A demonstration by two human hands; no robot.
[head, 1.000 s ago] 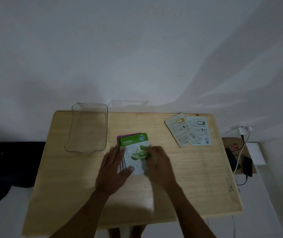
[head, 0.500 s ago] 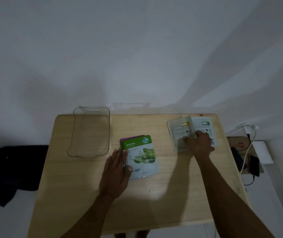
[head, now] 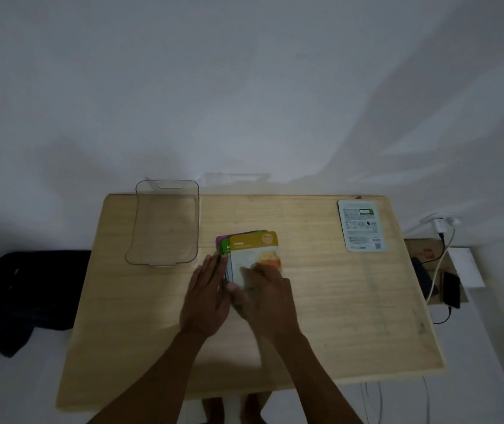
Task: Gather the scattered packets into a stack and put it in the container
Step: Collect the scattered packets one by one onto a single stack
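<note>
On the pale wooden bench a small stack of flat sachet packets lies just in front of the person, fanned slightly so that a purple edge and a green edge show behind the mustard-yellow packet labelled "Honey" on top. The long axis of the stack runs away from the person, tilted a little to the right. The right hand rests on the near end of the yellow packet, fingers loosely curled and pressing down on it; whether the thumb is tucked under an edge cannot be told. The left hand is flat and open, fingers straight and together, its inner edge set against the left side of the stack as a fence, gripping nothing. One pale blue-white packet, lying printed back up, is left alone well apart at the far right corner of the bench, forward and to the right of the right hand, which is clearly the nearer one for fetching it. The clear plastic rectangular container stands empty at the far left, near the left hand, with its long axis also running away from the person, so the squared stack would likely go in lengthwise.
</note>
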